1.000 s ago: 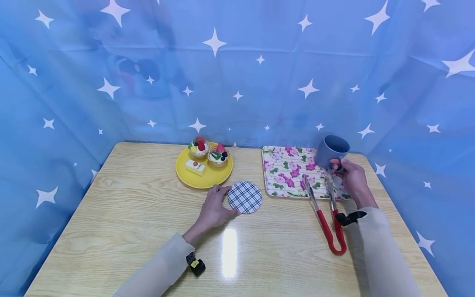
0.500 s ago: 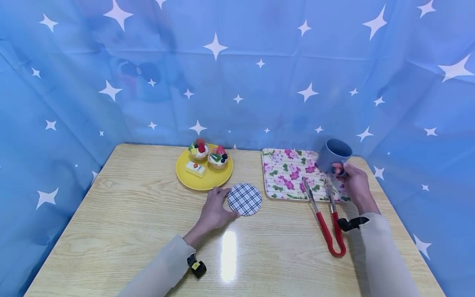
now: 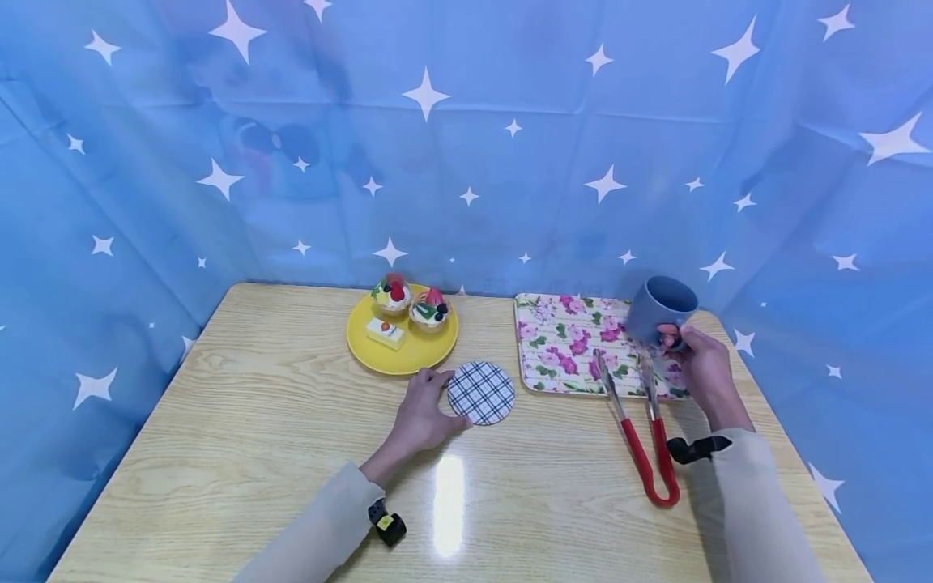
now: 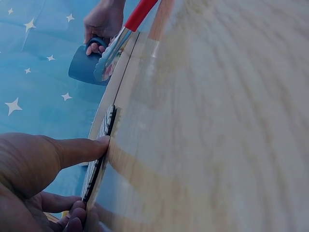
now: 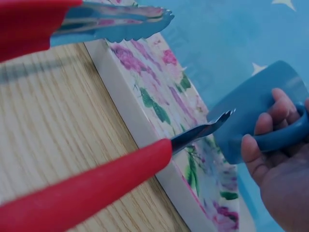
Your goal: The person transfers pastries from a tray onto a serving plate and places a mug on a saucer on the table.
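In the head view my left hand (image 3: pixel 424 417) spans the left side of a round plaid coaster (image 3: pixel 481 393) on the table. Thumb and fingers pinch the coaster (image 4: pixel 100 152) by its edge in the left wrist view. My right hand (image 3: pixel 707 368) grips a blue-grey mug (image 3: pixel 651 314) by its handle, fingers curled through the loop. The mug is at the right end of a floral tray (image 3: pixel 550 380); whether its base touches the tray I cannot tell. Red-handled metal tongs (image 3: pixel 640 457) lie spread, tips over the tray's front edge, left of my right wrist.
A yellow plate (image 3: pixel 364 350) stands behind the coaster. On it are two fruit tarts, one a berry tart (image 3: pixel 428 311), and a small cake slice (image 3: pixel 385 333). A blue star-patterned curtain (image 3: pixel 466 146) hangs behind the wooden table (image 3: pixel 255 421).
The mug has shifted slightly to the right in my right hand. My left hand stays at the coaster. The whole head view has shifted a little downward.
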Demonstrator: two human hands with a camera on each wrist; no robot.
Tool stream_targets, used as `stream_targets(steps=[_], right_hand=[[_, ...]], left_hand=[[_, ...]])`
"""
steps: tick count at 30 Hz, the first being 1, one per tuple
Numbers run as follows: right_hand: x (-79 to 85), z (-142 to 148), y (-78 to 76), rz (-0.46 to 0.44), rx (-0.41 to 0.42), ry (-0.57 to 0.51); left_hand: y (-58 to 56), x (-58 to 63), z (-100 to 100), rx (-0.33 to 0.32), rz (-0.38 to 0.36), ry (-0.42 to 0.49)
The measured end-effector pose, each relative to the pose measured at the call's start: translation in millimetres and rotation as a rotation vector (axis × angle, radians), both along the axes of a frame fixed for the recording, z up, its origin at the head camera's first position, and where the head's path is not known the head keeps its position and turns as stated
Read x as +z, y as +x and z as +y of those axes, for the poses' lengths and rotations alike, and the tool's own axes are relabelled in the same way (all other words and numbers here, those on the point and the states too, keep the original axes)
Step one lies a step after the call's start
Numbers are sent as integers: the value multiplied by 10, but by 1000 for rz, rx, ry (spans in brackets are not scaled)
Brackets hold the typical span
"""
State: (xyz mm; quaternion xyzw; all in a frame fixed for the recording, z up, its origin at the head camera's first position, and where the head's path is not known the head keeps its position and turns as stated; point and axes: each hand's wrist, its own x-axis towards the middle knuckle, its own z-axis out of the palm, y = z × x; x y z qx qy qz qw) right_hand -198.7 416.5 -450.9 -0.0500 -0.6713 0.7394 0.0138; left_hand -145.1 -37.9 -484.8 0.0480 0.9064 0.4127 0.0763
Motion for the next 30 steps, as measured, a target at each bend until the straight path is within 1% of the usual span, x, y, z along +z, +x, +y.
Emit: stream_targets(steps=[5, 10, 17, 26, 30], right_hand=[[33, -25, 38, 38, 25, -25], [65, -68, 77, 43, 25, -19], [114, -160, 127, 55, 33, -23], [115, -257, 173, 101, 61, 25], [137, -305, 198, 112, 63, 20]], left_hand=[[-1, -14, 1, -6, 14, 0], [-8, -15, 5, -11, 20, -1], [-14, -8, 4, -10, 9, -8], [-8, -7, -4, -8, 2, -10], [-5, -13, 0, -11, 12, -10]])
